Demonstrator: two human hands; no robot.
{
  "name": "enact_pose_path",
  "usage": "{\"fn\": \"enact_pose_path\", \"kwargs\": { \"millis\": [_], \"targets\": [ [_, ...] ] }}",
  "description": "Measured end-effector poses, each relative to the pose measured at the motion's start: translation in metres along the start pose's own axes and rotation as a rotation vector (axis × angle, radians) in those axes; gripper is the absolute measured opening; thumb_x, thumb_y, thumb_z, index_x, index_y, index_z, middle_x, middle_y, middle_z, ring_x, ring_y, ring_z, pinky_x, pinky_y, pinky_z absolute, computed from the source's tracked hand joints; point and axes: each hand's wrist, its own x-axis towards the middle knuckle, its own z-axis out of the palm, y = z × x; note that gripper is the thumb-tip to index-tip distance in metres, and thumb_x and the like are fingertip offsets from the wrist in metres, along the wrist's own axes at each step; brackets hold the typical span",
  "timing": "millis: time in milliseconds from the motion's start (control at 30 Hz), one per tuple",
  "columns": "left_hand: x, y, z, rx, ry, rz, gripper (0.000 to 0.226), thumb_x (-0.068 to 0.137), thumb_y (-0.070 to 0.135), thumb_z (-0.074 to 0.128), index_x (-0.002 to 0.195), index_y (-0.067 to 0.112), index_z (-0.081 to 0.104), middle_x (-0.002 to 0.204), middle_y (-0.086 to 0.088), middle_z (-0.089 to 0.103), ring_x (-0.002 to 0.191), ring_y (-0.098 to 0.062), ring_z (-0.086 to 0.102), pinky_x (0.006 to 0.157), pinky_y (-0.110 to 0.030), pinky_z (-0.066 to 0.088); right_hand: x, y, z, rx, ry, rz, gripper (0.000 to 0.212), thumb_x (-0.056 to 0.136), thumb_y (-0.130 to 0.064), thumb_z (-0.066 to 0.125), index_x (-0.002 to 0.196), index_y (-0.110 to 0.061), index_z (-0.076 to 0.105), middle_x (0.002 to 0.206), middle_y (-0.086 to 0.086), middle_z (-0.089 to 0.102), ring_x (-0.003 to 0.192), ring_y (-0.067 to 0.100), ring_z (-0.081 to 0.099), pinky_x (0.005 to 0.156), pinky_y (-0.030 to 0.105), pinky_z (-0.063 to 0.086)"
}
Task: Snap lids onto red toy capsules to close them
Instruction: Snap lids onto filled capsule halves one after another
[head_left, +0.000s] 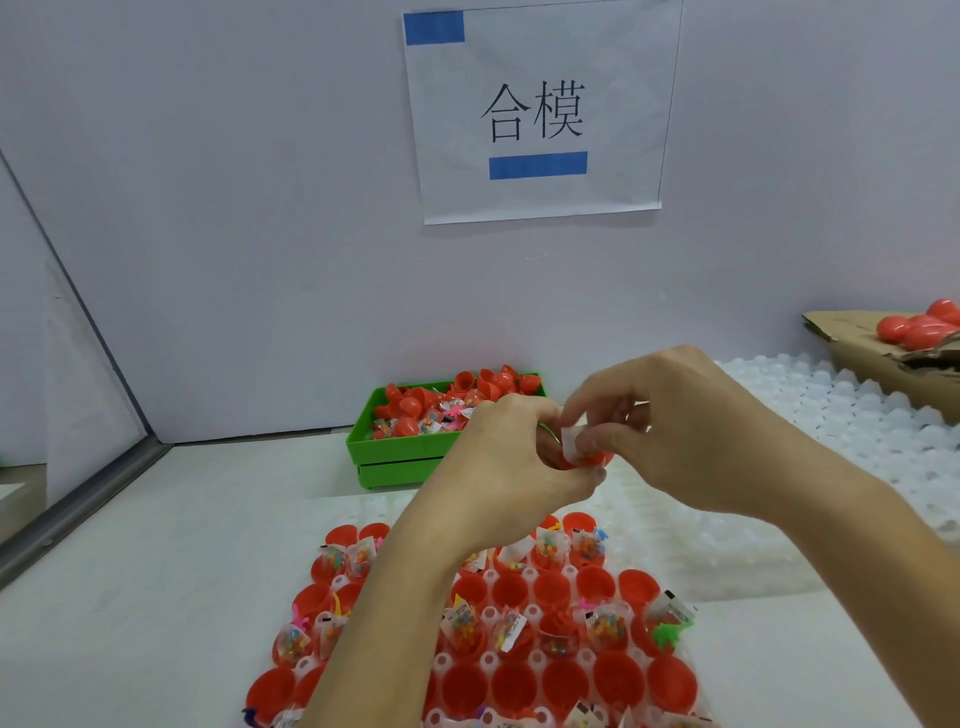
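- Looking down from the head view, I see a white counter (156, 545) closed in by a pale wall at the back and a metal-framed panel on the left; a paper sign (540, 111) with two characters hangs on the wall.
- A green bin (395, 452) of red capsule halves and small toy packets sits near the back wall.
- A clear tray (493, 618) of red cups, some holding packets, fills the near edge; white moulded trays (841, 415) spread to the right, up to a cardboard box (872, 348) holding closed red capsules.
- Bare counter lies to the left of the trays.
- My left hand (511, 462) and right hand (685, 431) meet above the tray, fingers curled, both pinching one red capsule (597, 458) with a white packet (571, 444) at its mouth.
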Motion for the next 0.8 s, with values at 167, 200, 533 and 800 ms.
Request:
{"fn": "enact_pose_path", "kwargs": {
  "millis": [167, 200, 533, 800],
  "targets": [
    [0.0, 0.002, 0.0, -0.006, 0.016, 0.019, 0.013, 0.082, 0.028, 0.075, 0.089, 0.019, 0.069, 0.078, -0.002, 0.074, 0.075, -0.024, 0.072, 0.07, -0.045, 0.06, 0.0, 0.004, 0.0, 0.016, 0.087, 0.029, 0.033, 0.077, -0.015, 0.083, 0.065, -0.034, 0.058, 0.058, -0.012, 0.064, 0.053, 0.001, 0.057, 0.048, 0.007, 0.039],
    [0.0, 0.002, 0.001, -0.006, 0.018, 0.027, 0.013, 0.082, 0.028, 0.075, 0.089, 0.019, 0.069, 0.077, -0.004, 0.074, 0.075, -0.027, 0.072, 0.069, -0.046, 0.059, 0.0, 0.005, 0.0, 0.016, 0.092, 0.031, 0.031, 0.076, -0.017, 0.084, 0.064, -0.031, 0.059, 0.058, -0.013, 0.063, 0.052, 0.002, 0.056, 0.048, 0.008, 0.039],
    [0.001, 0.001, -0.001, -0.098, 0.028, 0.032, 0.012, 0.085, 0.031, 0.075, 0.092, 0.023, 0.071, 0.079, 0.005, 0.076, 0.075, -0.011, 0.074, 0.074, -0.041, 0.061, 0.0, 0.024, -0.008, 0.267, 0.165, 0.115, 0.042, 0.084, -0.061, 0.042, 0.087, -0.03, 0.07, 0.076, -0.015, 0.067, 0.073, 0.0, 0.063, 0.061, 0.011, 0.044],
    [0.0, 0.002, -0.003, -0.172, 0.016, 0.049, 0.013, 0.086, 0.027, 0.075, 0.097, 0.021, 0.071, 0.081, 0.004, 0.077, 0.077, -0.008, 0.074, 0.079, -0.037, 0.061, -0.007, 0.051, -0.007, 0.672, -0.242, 0.524, 0.05, 0.089, -0.056, 0.043, 0.111, -0.019, 0.069, 0.099, 0.007, 0.076, 0.089, 0.025, 0.074, 0.073, 0.034, 0.056]
  ]
}}
